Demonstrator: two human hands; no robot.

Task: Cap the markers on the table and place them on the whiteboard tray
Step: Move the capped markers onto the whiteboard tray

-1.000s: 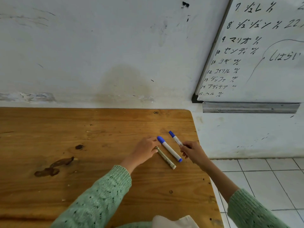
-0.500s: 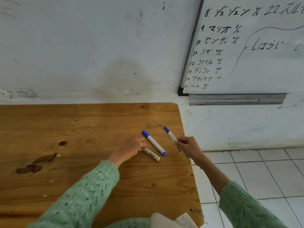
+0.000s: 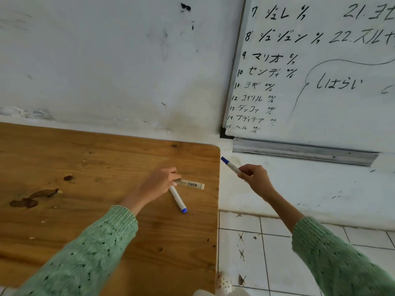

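Markers, light rigid plastic barrels: right grip [image 3: 255, 175] pinches blue-capped white marker [image 3: 230, 166] mid-barrel; left grip [image 3: 158, 184] pinches beige marker [image 3: 192, 184].

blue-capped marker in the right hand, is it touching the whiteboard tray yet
Apart. The head view shows the blue-capped marker, held in the right hand, below and left of the whiteboard tray, with bare wall between its cap and the tray's end.

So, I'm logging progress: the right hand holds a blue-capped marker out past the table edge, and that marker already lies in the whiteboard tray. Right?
Not quite. The head view shows the right hand holding the blue-capped marker out past the table edge, but in the air below the whiteboard tray, not in it.
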